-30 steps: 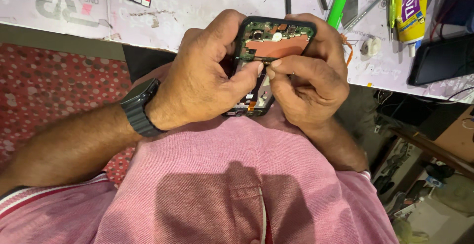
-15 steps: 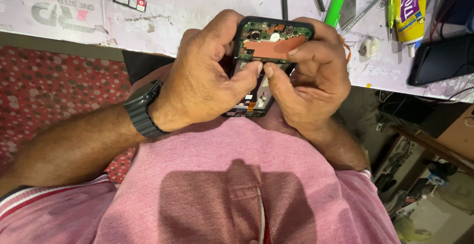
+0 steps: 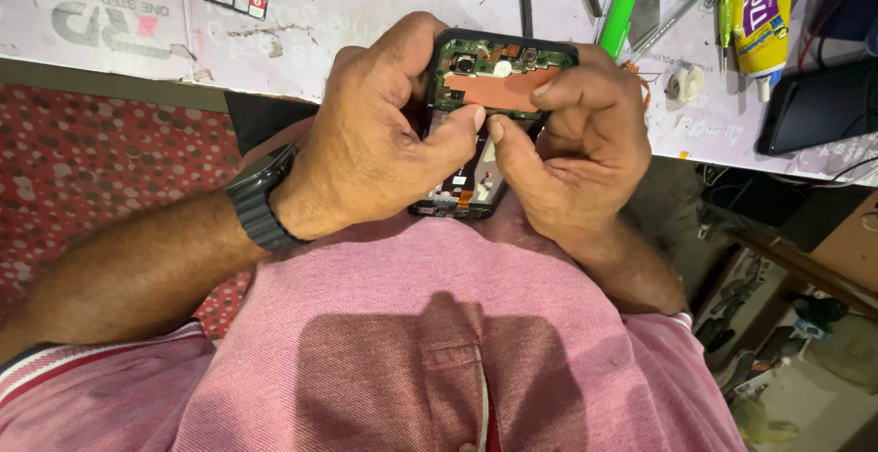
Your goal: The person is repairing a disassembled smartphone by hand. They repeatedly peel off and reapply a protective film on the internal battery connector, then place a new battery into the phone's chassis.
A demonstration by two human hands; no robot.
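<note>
Gripped between both hands above the lap, just short of the pale work surface point(image 3: 384, 40): an opened black smartphone with bare green circuit board and copper-coloured shield point(image 3: 494, 86). Left hand point(image 3: 375, 145) wrapped over the phone's 9 o'clock edge, fingers curled shut on it, thumb pressed inward toward the middle. Right hand point(image 3: 576, 155) closed on the 3 o'clock edge, thumb tip meeting the left thumb at centre. Lower half of the phone mostly hidden under both thumbs; whatever sits pinched between them too small to make out. Black watch with dark band point(image 3: 261, 203) on the left wrist. At 1 o'clock, a green pen-like tool point(image 3: 626, 4), cut off by the frame; at 2 o'clock, a yellow glue tube point(image 3: 761, 13), top cropped. At 3 o'clock, a dark slab, perhaps another phone point(image 3: 819, 104), partly out of frame.
</note>
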